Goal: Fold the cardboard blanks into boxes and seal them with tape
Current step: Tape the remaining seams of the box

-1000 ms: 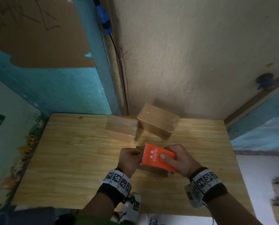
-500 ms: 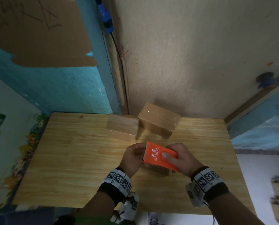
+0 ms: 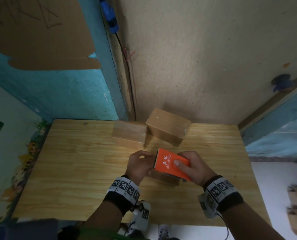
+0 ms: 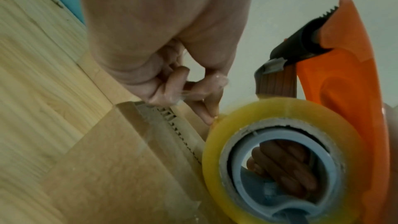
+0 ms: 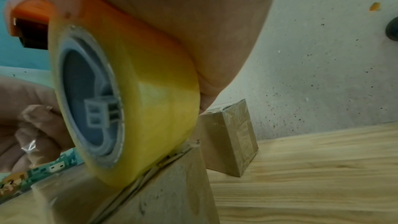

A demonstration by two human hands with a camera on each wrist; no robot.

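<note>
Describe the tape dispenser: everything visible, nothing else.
The tape dispenser is orange plastic with white lettering on top, a serrated cutter at its front edge and a black roller beneath. A roll of clear, yellowish tape sits on a grey hub. The right hand grips it from above, thumb on top. It is tilted over the cardboard box on the table, roll at the box's seam. The left hand pinches a scrap of clear tape beside the cutter.

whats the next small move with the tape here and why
Probably press the tape end down onto the near end of the box. The left hand pinches the clear tape end above the open seam, while the right hand holds the orange dispenser with its roll over the box.
</note>
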